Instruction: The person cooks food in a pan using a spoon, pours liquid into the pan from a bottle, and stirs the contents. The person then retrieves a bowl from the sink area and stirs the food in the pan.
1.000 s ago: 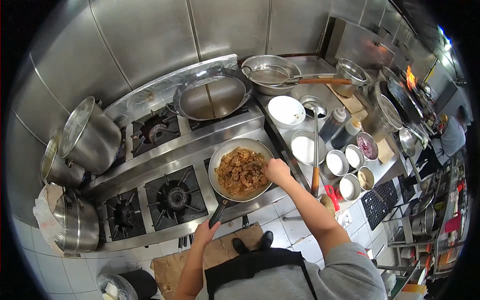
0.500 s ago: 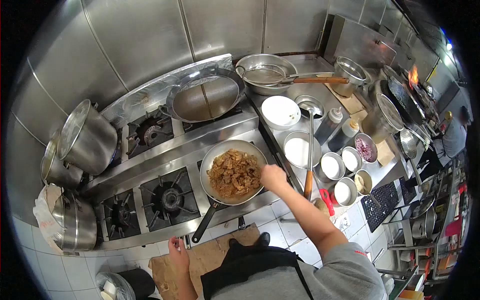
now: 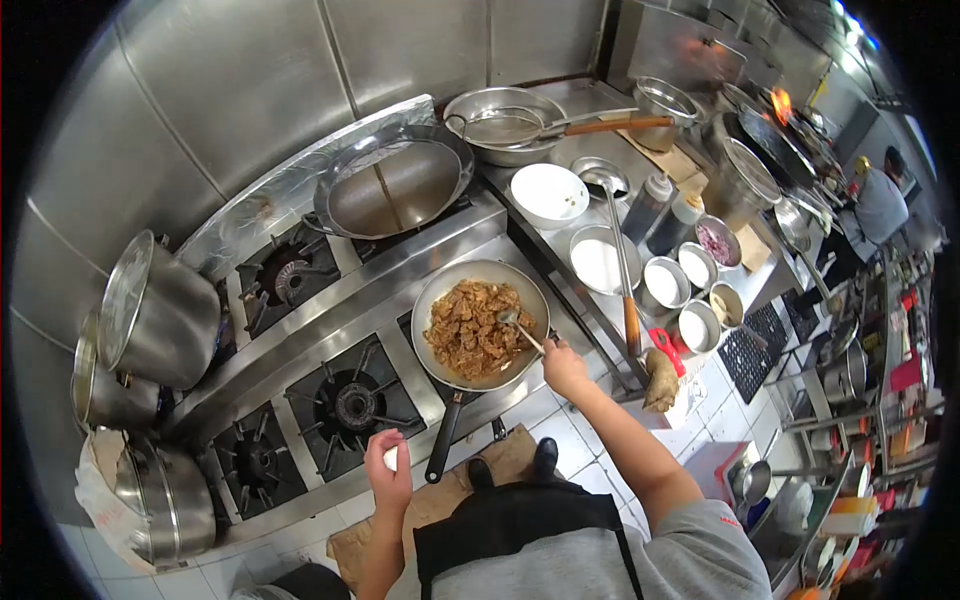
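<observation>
A light frying pan (image 3: 432, 355) full of browned meat pieces (image 3: 470, 328) sits on the front right burner, its black handle (image 3: 446, 440) pointing toward the person. My right hand (image 3: 565, 368) is closed on the handle of a metal spoon (image 3: 512, 320), whose bowl rests on the meat. My left hand (image 3: 389, 466) is raised to the left of the pan handle, apart from it, with its fingers curled round a small white thing that I cannot identify.
A wok (image 3: 330, 205) stands on the back burner. Large pots (image 3: 165, 320) are at the left. The right counter holds a white bowl (image 3: 549, 196), a ladle (image 3: 622, 260), sauce bottles (image 3: 650, 205) and small containers (image 3: 666, 283). A co-worker (image 3: 880, 205) is far right.
My left hand has let go of the pan handle and now holds something white. The spoon has come into view in my right hand. The camera view has shifted.
</observation>
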A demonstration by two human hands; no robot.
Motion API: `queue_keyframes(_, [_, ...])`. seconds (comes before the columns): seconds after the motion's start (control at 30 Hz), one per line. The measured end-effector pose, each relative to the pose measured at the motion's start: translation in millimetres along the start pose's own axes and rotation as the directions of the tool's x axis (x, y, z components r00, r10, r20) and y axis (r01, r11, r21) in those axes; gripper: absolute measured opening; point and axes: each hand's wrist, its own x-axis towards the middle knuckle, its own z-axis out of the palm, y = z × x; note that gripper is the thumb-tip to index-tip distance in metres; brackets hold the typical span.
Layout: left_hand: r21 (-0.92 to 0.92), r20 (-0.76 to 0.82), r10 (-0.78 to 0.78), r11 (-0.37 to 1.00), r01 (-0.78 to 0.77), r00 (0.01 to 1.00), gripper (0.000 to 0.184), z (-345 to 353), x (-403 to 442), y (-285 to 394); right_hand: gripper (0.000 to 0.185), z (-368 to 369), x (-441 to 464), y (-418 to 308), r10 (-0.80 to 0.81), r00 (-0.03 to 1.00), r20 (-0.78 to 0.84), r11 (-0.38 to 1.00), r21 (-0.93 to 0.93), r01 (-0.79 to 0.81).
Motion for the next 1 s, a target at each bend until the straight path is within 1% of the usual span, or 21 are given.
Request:
queue_keyframes(0.07, [-0.068,0.053,-0.004,0.998,0.008,0.999,0.017,-0.9,8.1,0.0,0.026,-5.3,-0.3,-17.9,0.054,0.998,0.026,0.996,-0.076,-0.052])
queue_keyframes(0.1, [-0.024,0.139,0.078,0.997,-0.075,0.987,0.018,-3.4,12.5,-3.6,0.024,-6.5,2.0,-27.0,0.068,0.998,-0.016,0.992,-0.109,-0.069])
queue_keyframes(0.2, [-0.020,0.206,0.149,0.989,-0.148,0.967,0.018,-2.2,25.7,-2.5,0.023,-18.5,16.9,-34.8,0.050,0.999,0.018,0.983,-0.179,-0.046])
queue_keyframes(0.23, [-0.056,0.202,0.153,0.988,-0.144,0.967,0.018,-2.4,28.2,-1.4,0.023,-27.2,15.4,-35.1,0.036,0.999,0.000,0.980,-0.195,-0.035])
queue_keyframes(0.27, [-0.051,0.193,0.127,0.992,-0.120,0.973,0.018,-4.6,26.2,-3.5,0.023,-46.1,3.6,-41.3,0.018,1.000,-0.017,0.977,-0.211,-0.021])
queue_keyframes(0.3, [-0.046,0.183,0.103,0.994,-0.096,0.978,0.018,-5.9,24.5,-7.6,0.024,-63.3,-12.3,-48.0,0.023,0.998,-0.053,0.981,-0.189,-0.032])
queue_keyframes(0.33, [-0.042,0.170,0.080,0.996,-0.073,0.982,0.019,-5.2,23.1,-11.8,0.024,-71.7,-23.7,-50.5,0.018,0.999,-0.047,0.980,-0.199,-0.027])
queue_keyframes(0.4, [-0.009,0.240,0.006,1.000,-0.004,0.971,0.022,-3.7,12.2,-23.1,0.025,-75.6,-44.4,-53.0,0.011,0.999,-0.034,0.976,-0.218,-0.018])
queue_keyframes(0.43, [0.011,0.273,-0.031,1.000,0.029,0.961,0.025,-2.7,5.4,-29.7,0.027,-67.1,-45.3,-54.1,0.042,0.999,0.028,0.972,-0.234,-0.034])
queue_keyframes(0.47, [0.054,0.313,-0.080,0.996,0.067,0.946,0.028,-1.2,-1.3,-35.7,0.027,-54.3,-42.8,-53.3,0.043,0.999,0.021,0.973,-0.228,-0.037])
queue_keyframes(0.53, [0.143,0.374,-0.181,0.980,0.137,0.909,0.034,6.0,-13.6,-49.7,0.027,-26.5,-30.3,-47.5,0.034,0.999,0.005,0.975,-0.220,-0.032])
queue_keyframes(0.57, [0.178,0.392,-0.225,0.970,0.166,0.892,0.042,11.6,-18.3,-63.0,0.039,-18.4,-19.6,-41.4,0.020,1.000,0.008,0.972,-0.234,-0.017])
queue_keyframes(0.67, [0.115,0.485,-0.438,0.890,0.441,0.757,0.044,25.2,-20.9,-72.3,0.025,-63.8,-32.2,-68.8,0.017,0.999,-0.028,0.963,-0.268,-0.023])
queue_keyframes(0.7, [0.173,0.461,-0.369,0.929,0.326,0.807,0.044,31.1,-20.5,-73.1,0.023,-77.5,-35.7,-75.3,0.016,1.000,-0.014,0.964,-0.264,-0.019])
queue_keyframes(0.8, [0.129,0.618,-0.466,0.855,0.502,0.633,0.040,36.8,-23.1,-68.7,0.021,-79.6,-29.8,-73.2,0.015,0.998,0.056,0.947,-0.321,0.003])
queue_keyframes(0.83, [0.117,0.547,-0.368,0.923,0.366,0.752,0.036,44.7,-27.9,-83.8,0.020,-84.6,-30.5,-80.0,0.018,0.996,0.087,0.949,-0.316,0.010])
queue_keyframes(0.87, [0.118,0.555,-0.400,0.906,0.407,0.729,0.037,46.1,-34.0,-98.9,0.020,-81.1,-26.2,-81.7,0.037,0.993,0.109,0.942,-0.335,0.002])
queue_keyframes(0.93, [0.118,0.577,-0.457,0.867,0.484,0.677,0.040,41.3,-29.5,-77.1,0.021,-69.8,-13.7,-80.5,0.079,0.986,0.149,0.926,-0.377,-0.017])
queue_keyframes(1.0, [0.130,0.562,-0.458,0.872,0.473,0.689,0.039,40.3,-27.9,-68.7,0.022,-62.3,-0.1,-86.7,0.116,0.977,0.177,0.879,-0.477,-0.018])
